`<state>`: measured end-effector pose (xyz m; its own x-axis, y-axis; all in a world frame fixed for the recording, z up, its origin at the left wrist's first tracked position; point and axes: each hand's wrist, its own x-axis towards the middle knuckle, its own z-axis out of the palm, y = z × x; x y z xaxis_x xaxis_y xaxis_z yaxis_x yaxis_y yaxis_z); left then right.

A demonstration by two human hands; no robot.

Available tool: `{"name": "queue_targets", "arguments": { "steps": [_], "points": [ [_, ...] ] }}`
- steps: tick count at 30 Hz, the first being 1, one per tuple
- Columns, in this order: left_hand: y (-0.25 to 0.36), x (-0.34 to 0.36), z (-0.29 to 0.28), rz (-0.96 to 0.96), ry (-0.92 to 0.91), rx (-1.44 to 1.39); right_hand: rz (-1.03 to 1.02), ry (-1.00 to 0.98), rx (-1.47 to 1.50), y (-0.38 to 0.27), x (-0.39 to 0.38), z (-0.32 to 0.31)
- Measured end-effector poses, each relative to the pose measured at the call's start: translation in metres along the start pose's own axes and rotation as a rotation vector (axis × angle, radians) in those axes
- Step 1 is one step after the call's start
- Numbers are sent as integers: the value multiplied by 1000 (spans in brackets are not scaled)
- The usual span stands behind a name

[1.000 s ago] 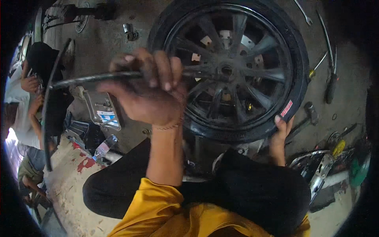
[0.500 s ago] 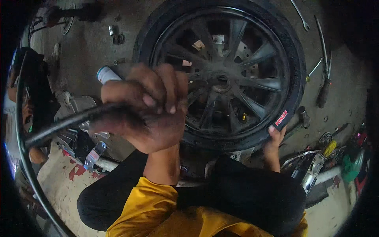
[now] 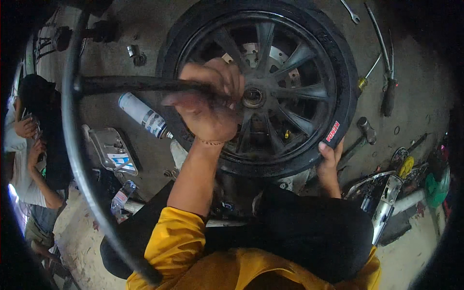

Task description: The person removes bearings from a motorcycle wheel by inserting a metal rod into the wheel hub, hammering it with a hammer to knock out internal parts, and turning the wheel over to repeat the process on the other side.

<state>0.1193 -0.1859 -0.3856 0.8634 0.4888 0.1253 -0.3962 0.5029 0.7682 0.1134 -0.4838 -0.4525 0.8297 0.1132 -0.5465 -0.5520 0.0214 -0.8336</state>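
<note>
My left hand [image 3: 210, 104] is closed in a fist around the stem of a T-shaped dark metal bar [image 3: 135, 84]. It is raised over the wheel's left half, just left of the hub [image 3: 253, 98], and the stem's held end is hidden by the fingers. The bar's long crosspiece runs down the left side, bent by the lens. A spoked wheel [image 3: 302, 92] lies flat with its black tyre [image 3: 349, 92] on. At the tyre's lower right edge my right hand [image 3: 331, 162] grips it, thumb on top and fingers mostly hidden underneath.
A spray can [image 3: 141, 113] and a clear-lidded tray [image 3: 112, 150] lie left of the wheel, with a plastic bottle [image 3: 123, 194] below. To the right are a hammer [image 3: 367, 130], screwdrivers [image 3: 389, 99] and a spanner [image 3: 351, 13]. Another person's hands [image 3: 33, 140] show at far left.
The bar has swung upward, its stem now nearly level and its crosspiece further right. My left fist has moved right and up toward the hub. My right hand still holds the tyre.
</note>
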Motion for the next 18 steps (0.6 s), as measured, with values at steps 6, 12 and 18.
{"name": "queue_targets", "arguments": {
  "steps": [6,12,18],
  "points": [
    [-12,-11,6,56,37,191,-52,-32,9,-2,2,3],
    [-25,-17,-4,58,-61,279,-91,15,-41,-9,0,11],
    [-34,-20,3,85,55,311,-57,33,-103,0,-1,1]
  ]
}}
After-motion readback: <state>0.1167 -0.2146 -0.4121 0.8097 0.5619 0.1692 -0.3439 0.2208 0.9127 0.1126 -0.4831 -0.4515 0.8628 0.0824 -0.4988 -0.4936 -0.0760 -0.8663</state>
